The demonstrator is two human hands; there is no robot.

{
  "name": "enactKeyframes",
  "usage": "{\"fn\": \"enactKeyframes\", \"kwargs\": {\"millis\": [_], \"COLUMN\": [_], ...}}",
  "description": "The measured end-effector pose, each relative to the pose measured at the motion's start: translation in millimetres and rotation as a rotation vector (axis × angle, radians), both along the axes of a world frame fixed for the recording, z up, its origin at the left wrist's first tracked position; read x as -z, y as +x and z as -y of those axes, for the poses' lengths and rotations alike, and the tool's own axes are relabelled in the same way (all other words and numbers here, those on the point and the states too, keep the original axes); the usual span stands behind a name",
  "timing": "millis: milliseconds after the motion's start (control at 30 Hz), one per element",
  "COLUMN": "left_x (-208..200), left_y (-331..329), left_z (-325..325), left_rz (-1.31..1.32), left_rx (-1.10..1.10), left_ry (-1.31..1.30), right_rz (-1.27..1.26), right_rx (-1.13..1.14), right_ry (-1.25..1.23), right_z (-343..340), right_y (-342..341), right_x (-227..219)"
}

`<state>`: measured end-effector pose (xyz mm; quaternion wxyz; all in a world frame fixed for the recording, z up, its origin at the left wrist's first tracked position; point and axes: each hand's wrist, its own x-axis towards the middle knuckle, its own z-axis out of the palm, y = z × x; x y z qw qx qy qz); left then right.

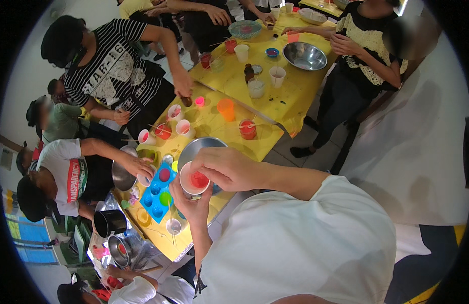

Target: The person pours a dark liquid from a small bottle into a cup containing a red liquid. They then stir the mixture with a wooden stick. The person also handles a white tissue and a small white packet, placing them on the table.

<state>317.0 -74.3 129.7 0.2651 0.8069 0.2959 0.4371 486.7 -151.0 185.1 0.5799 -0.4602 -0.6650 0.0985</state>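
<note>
My left hand (195, 205) is wrapped round a white paper cup (184, 186), tilted so that its mouth shows. Red material (199, 179) lies inside the cup. Over its rim, my right hand (228, 168) has its fingers bent together and reaching into the mouth; whatever they pinch is hidden. Just left of the cup lies a blue mold (154, 196) with round cavities, one filled dark pink and one bright green. A steel bowl (201, 144) stands right behind my hands, partly covered by them.
The yellow-covered table (221, 114) carries several cups with sticks, an orange cup (226, 109) and a jar of red material (247, 129). On the far table are a large steel bowl (304, 55) and a brown bottle (249, 73). Co-workers stand along the left and far sides.
</note>
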Motion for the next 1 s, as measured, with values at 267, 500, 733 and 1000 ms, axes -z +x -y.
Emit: {"fn": "enactKeyframes", "kwargs": {"millis": [267,500,733,1000], "left_x": [23.3,15.1,12.3,6.0], "left_y": [60.7,119.4,150.1,172.7], "left_z": [4.2,19.8,15.1,-3.2], "left_rz": [0.137,0.027,-0.001,0.023], "left_rx": [0.123,0.192,0.279,0.355], "left_ry": [-0.124,-0.085,-0.204,-0.135], "right_rz": [0.014,0.044,0.025,-0.053], "right_rx": [0.041,0.185,0.347,0.459], "right_ry": [0.12,0.091,0.118,0.021], "right_z": [41.2,69.6,78.4,76.1], "right_y": [51.3,99.3,111.3,113.9], "right_x": [-18.1,-21.7,-22.7,-28.2]}}
